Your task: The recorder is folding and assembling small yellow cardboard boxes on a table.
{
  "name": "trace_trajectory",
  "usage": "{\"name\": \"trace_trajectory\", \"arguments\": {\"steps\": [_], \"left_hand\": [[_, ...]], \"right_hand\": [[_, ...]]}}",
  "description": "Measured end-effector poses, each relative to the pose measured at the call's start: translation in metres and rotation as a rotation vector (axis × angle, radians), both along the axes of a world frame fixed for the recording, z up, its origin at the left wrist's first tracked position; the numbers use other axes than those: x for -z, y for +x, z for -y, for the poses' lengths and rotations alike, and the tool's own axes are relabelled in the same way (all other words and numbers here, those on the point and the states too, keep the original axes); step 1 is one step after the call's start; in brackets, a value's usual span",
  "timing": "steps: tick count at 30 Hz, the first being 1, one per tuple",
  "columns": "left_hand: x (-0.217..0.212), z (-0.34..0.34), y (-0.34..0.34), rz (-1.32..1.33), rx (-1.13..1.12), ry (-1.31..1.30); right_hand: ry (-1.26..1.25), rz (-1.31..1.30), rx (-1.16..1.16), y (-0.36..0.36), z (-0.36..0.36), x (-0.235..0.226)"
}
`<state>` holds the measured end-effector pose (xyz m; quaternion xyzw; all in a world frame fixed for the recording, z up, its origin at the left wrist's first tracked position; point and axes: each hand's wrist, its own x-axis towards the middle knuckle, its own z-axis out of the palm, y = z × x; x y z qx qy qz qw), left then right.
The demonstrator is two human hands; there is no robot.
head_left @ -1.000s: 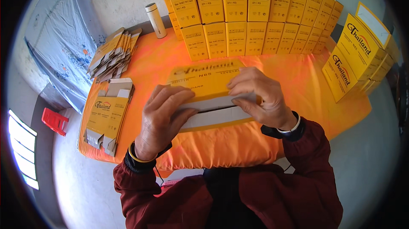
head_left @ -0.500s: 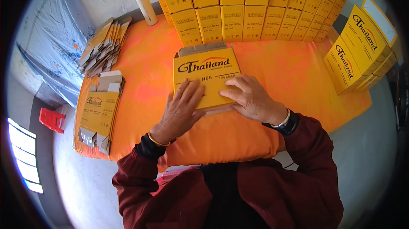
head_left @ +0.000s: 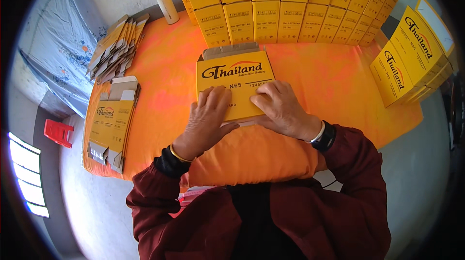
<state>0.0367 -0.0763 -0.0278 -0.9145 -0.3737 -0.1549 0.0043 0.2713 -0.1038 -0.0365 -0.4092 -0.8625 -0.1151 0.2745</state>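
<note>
At the left end of the orange-covered table (head_left: pixel 164 110), flattened yellow cartons (head_left: pixel 109 127) are lying in two piles. Toward the table's near middle, the left hand (head_left: pixel 208 117) is resting partly open, fingers loosely bent, on the yellow box (head_left: pixel 237 78). The box is lying printed side up, its bright face showing black lettering beneath a red arc; bare grey-brown flaps (head_left: pixel 230 51) are sticking out from its far end. The right hand (head_left: pixel 285 110) is resting bent fingers on the box's near right corner; whether it is gripping, I cannot tell. At the table's right end, more yellow boxes (head_left: pixel 407 66) are standing stacked.
</note>
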Motion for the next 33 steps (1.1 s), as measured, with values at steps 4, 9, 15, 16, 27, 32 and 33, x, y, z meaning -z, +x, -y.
{"name": "trace_trajectory", "arguments": {"steps": [4,9,15,16,27,32,33], "left_hand": [[0.019,-0.030,-0.022,0.504,-0.006,-0.007],[0.037,-0.061,-0.034,0.901,-0.229,-0.637],[0.007,-0.048,-0.028,1.128,0.044,-0.724],[0.005,-0.052,-0.031,1.131,0.046,-0.722],[-0.018,-0.065,-0.041,1.492,0.069,-0.817],[-0.038,-0.058,-0.028,1.419,0.110,-0.785],[-0.038,-0.060,-0.028,1.404,0.088,-0.766]], "right_hand": [[-0.252,-0.301,-0.205,0.023,-0.009,0.002],[-0.564,-0.763,0.029,0.023,-0.028,0.018],[-0.712,-1.003,-0.143,0.025,-0.033,0.002],[-0.709,-0.999,-0.144,0.027,-0.032,-0.007],[-0.702,-1.150,-0.114,0.022,-0.040,-0.035],[-0.614,-1.356,-0.132,0.014,-0.057,-0.042],[-0.670,-1.416,-0.151,0.011,-0.059,-0.046]]}}
